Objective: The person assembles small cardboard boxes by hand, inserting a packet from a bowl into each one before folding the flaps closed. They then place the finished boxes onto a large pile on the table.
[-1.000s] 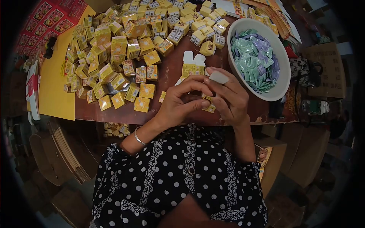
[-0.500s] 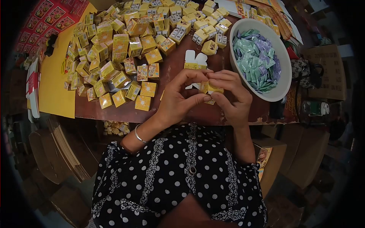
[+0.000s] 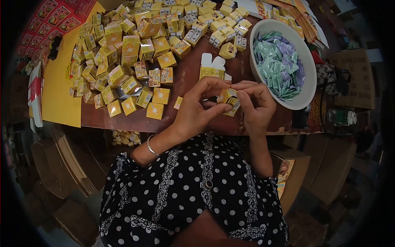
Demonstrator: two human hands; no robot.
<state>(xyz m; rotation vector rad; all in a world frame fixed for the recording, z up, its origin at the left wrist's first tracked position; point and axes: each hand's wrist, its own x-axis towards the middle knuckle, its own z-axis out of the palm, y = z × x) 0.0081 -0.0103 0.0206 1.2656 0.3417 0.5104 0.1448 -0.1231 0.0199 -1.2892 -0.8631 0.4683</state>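
A small yellow printed box [image 3: 228, 98] is held up between my two hands over the table. My left hand [image 3: 201, 105] grips it from the left, thumb below and index finger curled over the top. At its right edge my right hand [image 3: 258, 106] is closed, thumb against fingertips at the box's upper edge. Just beyond the hands lies another yellow box [image 3: 212, 73] with its white flaps standing open. Part of a further small yellow box [image 3: 178, 103] shows left of my left hand. The fingers hide some of the held box.
A large heap of yellow boxes [image 3: 131, 50] covers the table's left. Yellow-and-white blocky pieces [image 3: 224, 35] lie at the back. To the right stands a white bowl [image 3: 310, 78] of green and purple sachets [image 3: 277, 64]. Cardboard cartons [image 3: 329, 173] stand below the table edge.
The held box has tilted, now showing a dark slot at its top and a printed side. My right hand has shifted slightly right, its thumb raised to the box's upper edge.
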